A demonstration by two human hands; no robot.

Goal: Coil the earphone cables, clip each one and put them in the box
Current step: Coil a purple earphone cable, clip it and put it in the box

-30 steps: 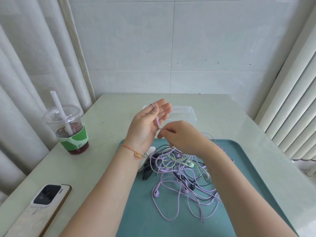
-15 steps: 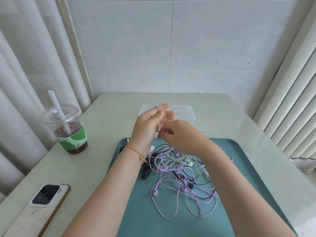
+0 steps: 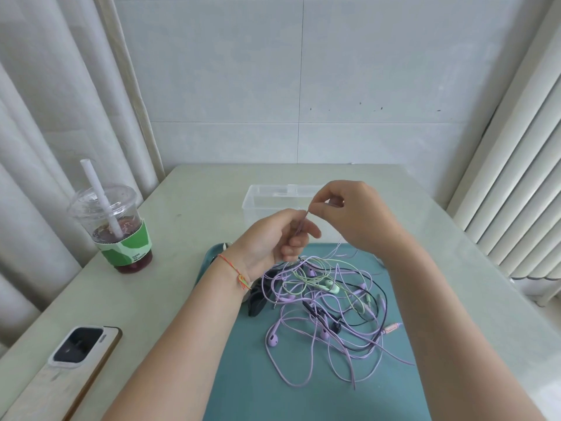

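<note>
Both the left hand (image 3: 270, 238) and right hand (image 3: 349, 214) pinch one purple cable (image 3: 300, 226), partly hiding the clear box (image 3: 258, 202) at twelve o'clock, with an iced drink (image 3: 118, 232) at nine and a phone (image 3: 79, 347) at seven.

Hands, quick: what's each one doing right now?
Left hand: fingers curled round a purple cable.
Right hand: pinching the same cable higher up.

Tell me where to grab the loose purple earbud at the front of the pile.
Pinch the purple earbud by its stem, coming from above on the near left side. It lies flat on the teal tray at the tangle's edge, with bare tray there and crossing cables to its right.
</note>
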